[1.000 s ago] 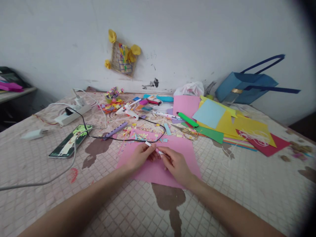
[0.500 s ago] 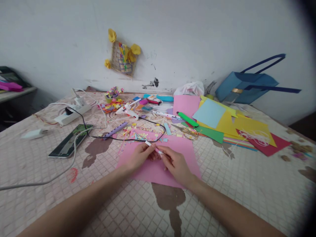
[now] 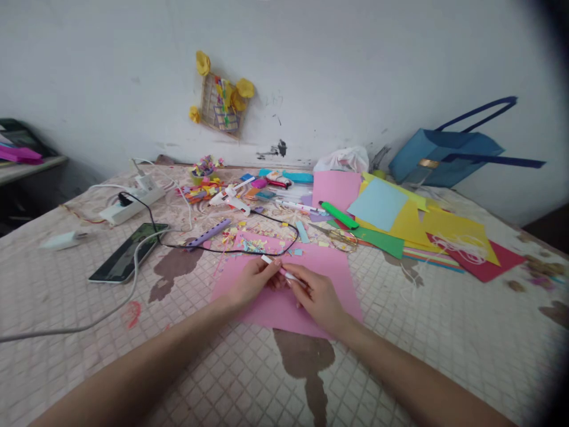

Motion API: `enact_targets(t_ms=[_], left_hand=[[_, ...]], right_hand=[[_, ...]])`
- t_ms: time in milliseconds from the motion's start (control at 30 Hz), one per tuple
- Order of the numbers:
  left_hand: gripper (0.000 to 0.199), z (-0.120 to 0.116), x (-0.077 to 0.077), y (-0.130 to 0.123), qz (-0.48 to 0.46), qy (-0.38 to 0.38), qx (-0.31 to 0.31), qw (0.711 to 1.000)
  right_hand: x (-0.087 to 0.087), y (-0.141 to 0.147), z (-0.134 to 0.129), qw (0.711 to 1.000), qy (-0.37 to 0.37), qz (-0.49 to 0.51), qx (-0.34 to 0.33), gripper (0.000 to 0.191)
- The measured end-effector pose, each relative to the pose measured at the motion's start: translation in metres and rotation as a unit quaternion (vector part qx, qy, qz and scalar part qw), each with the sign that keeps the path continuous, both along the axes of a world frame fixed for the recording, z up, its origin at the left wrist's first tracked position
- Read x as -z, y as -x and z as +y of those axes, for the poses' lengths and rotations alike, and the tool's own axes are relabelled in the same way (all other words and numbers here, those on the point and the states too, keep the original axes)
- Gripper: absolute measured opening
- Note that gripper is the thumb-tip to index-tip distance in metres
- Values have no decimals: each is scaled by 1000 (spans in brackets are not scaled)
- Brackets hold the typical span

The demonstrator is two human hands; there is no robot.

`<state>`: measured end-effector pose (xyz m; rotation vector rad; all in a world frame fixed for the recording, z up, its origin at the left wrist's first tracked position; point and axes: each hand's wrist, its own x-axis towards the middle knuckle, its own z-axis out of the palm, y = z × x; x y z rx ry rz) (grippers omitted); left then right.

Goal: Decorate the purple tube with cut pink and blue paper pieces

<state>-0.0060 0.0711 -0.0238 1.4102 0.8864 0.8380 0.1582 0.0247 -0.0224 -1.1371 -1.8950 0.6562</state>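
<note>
Both of my hands meet over a sheet of pink paper (image 3: 342,284) lying on the table. A thin white stick with a pink stretch (image 3: 267,259) runs between them; whether it is a pen or a rolled paper strip I cannot make out. My left hand (image 3: 255,280) has its fingers closed around the stick near its upper white end. Closed on the lower part is my right hand (image 3: 317,296), thumb and index finger pinching it. Scraps of cut paper (image 3: 253,244) are scattered just beyond the fingers.
A glue gun (image 3: 231,198) lies behind, its black cord (image 3: 231,251) looping close to my hands. Scissors (image 3: 342,238), a green cutter (image 3: 338,214) and coloured paper sheets (image 3: 409,225) lie rightward. Leftward are a phone (image 3: 128,254), a white cable (image 3: 133,279) and a power strip (image 3: 132,204).
The view has shifted very slightly. Both hands keep their hold on the stick, with only a small movement of the right fingers along it.
</note>
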Motion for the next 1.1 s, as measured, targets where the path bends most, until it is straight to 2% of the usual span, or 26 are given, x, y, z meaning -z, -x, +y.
enact_targets(t_ms=[200,367,467,667,967,1100], left_hand=[[40,-1,0,0,-4,17,-14,1000],[44,-1,-2,0,-18,19,41,999],[42,-1,-2,0,-27,8,65,998],[40,-3,-1,-1,-24,6,22,999],[44,1,4,-2,-43,15,51,998],[43,0,5,-2,-37,15,27,999]], right_hand=[[1,-1,1,1000,-22,-10,2,33],[-2,-1,-3,999,46,18,5,29],[-2,-1,-4,998,59,15,8,29],[-1,0,-3,998,65,-14,18,32],[-2,0,-3,998,68,-4,8,28],[0,1,-3,997,80,-6,19,32]])
